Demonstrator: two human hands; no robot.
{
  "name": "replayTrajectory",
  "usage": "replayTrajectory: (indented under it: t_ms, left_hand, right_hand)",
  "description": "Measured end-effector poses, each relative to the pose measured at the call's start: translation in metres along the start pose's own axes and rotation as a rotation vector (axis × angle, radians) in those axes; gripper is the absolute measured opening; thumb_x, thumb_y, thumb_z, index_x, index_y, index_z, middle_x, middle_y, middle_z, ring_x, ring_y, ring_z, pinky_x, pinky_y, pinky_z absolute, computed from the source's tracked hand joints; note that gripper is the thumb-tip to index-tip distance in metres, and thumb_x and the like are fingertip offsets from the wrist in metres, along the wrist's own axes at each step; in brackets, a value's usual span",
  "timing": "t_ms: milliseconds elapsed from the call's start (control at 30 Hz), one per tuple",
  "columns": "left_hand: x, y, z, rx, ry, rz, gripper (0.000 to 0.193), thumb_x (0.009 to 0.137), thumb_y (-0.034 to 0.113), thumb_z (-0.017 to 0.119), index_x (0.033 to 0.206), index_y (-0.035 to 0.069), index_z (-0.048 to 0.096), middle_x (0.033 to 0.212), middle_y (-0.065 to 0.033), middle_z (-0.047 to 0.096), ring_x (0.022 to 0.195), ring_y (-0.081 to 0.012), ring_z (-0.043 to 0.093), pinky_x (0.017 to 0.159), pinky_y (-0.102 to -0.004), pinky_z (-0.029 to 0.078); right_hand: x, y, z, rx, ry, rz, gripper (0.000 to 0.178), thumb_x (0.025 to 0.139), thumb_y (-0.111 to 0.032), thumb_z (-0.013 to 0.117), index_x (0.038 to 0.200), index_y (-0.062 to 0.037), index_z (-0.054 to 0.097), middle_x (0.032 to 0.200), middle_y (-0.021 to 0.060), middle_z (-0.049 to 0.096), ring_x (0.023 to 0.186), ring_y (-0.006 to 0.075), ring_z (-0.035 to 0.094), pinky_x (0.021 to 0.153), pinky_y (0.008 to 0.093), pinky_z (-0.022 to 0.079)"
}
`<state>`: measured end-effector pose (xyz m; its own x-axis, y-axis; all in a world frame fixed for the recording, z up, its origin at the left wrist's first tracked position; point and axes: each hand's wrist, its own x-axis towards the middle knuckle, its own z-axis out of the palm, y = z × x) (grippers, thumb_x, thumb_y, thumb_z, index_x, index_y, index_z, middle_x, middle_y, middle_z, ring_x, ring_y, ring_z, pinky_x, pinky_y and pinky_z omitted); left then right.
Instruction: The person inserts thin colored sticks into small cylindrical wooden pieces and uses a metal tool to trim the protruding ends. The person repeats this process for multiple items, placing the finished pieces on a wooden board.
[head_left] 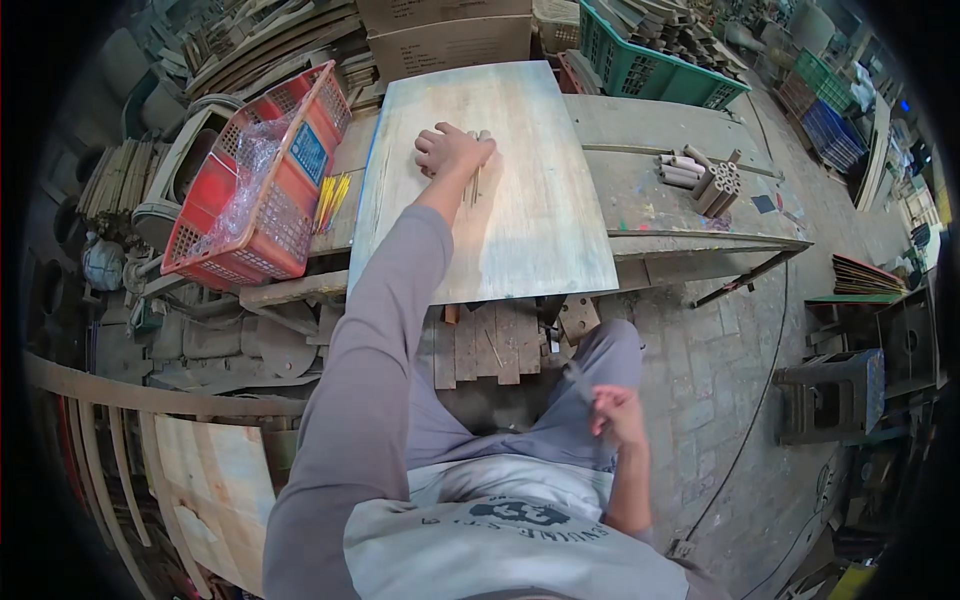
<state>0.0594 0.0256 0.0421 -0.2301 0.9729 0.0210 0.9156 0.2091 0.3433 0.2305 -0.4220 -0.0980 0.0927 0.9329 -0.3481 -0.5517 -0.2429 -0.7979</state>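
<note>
A pale wooden board (530, 200) lies flat on the workbench in front of me. Over its upper middle, my left hand (452, 152) is closed, fingers curled, around a few thin sticks (476, 188) whose ends stick out beside the thumb. The sticks' middle part is hidden by the hand. Down by my right knee, my right hand (620, 412) is closed on a slim, pale, blade-like piece (578, 382). Motion blurs that piece, so its exact kind does not show.
Left of the board stands a red plastic crate (285, 215) with clear wrap, beside thin yellow sticks (333, 200). Short tubes (716, 190) are bundled on the bench (640, 150) to the right. A green crate (660, 70) and cardboard boxes (450, 45) stand behind. A cable crosses the floor.
</note>
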Motion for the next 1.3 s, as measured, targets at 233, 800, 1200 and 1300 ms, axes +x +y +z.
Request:
replayTrajectory:
  t_ms: [233, 800, 1200, 1300]
  left_hand:
    - [-0.003, -0.001, -0.003, 0.055, -0.053, 0.171, 0.073, 0.079, 0.057, 0.055, 0.136, 0.014, 0.045, 0.136, -0.0215, 0.036, 0.127, -0.0374, 0.031, 0.099, -0.0545, 0.032]
    - [-0.13, -0.056, -0.071, -0.913, 0.199, 0.718, 0.034, 0.087, 0.014, 0.063, 0.115, -0.003, 0.058, 0.117, -0.0177, 0.061, 0.11, -0.027, 0.058, 0.096, -0.0355, 0.043]
    - [-0.375, -0.235, 0.007, -1.311, -0.794, 0.11, 0.019, 0.091, 0.005, 0.058, 0.108, -0.002, 0.059, 0.1, -0.0095, 0.067, 0.088, -0.0122, 0.062, 0.081, -0.0256, 0.049]
    - [-0.366, -0.263, 0.012, -1.227, -0.653, 0.183, 0.02, 0.09, 0.004, 0.059, 0.109, -0.003, 0.059, 0.099, -0.0102, 0.067, 0.089, -0.0123, 0.062, 0.082, -0.0259, 0.049]
  right_hand:
    - [-0.011, 0.024, -0.009, 0.036, 0.12, 0.153, 0.022, 0.088, -0.012, 0.066, 0.104, 0.0022, 0.063, 0.06, 0.0046, 0.055, 0.043, 0.0151, 0.05, 0.041, 0.0327, 0.046]
    - [-0.001, -0.005, -0.019, 0.133, -0.217, -0.101, 0.025, 0.089, -0.018, 0.065, 0.109, -0.0096, 0.051, 0.073, 0.0063, 0.059, 0.063, 0.0177, 0.06, 0.061, 0.0352, 0.051]
    - [0.115, -0.25, 0.002, -1.423, 1.002, -0.906, 0.03, 0.08, -0.028, 0.066, 0.107, -0.0153, 0.069, 0.08, 0.0191, 0.067, 0.073, 0.0329, 0.067, 0.065, 0.0423, 0.052]
    - [0.141, -0.269, 0.001, -1.542, 1.048, -0.835, 0.034, 0.081, -0.035, 0.065, 0.109, -0.0165, 0.067, 0.079, 0.0186, 0.067, 0.075, 0.0388, 0.064, 0.066, 0.0468, 0.051]
